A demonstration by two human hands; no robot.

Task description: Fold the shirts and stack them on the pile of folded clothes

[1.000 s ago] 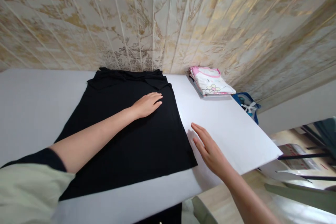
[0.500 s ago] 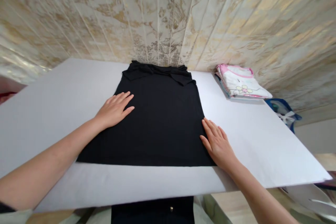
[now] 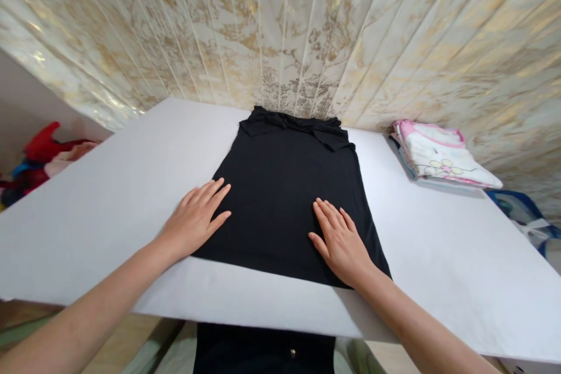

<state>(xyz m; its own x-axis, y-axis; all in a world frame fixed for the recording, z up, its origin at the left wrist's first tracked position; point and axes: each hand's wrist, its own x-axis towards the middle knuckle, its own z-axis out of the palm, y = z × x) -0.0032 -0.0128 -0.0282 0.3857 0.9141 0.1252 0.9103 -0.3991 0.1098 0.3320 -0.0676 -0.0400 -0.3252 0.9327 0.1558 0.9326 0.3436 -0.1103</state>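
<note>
A black garment (image 3: 276,204) lies spread on the white table (image 3: 140,169), its far end bunched in loose folds and its straight near edge toward me. My left hand (image 3: 193,219) rests palm down across the garment's left edge, fingers stretched out. On its lower right part lies my right hand (image 3: 339,239), also flat, with the thumb apart from the fingers. Neither hand grips the cloth.
A folded stack of clothes (image 3: 445,155), with a white and pink flowered top uppermost, sits at the table's far right. Behind hangs a cream and gold curtain (image 3: 245,29). Red and pink cloths (image 3: 52,149) lie beyond the left edge. A blue-rimmed container (image 3: 526,213) stands past the right edge.
My right hand has moved inward from the garment's right edge onto its surface. My left hand has slid nearer to the bottom left. The view has turned left.
</note>
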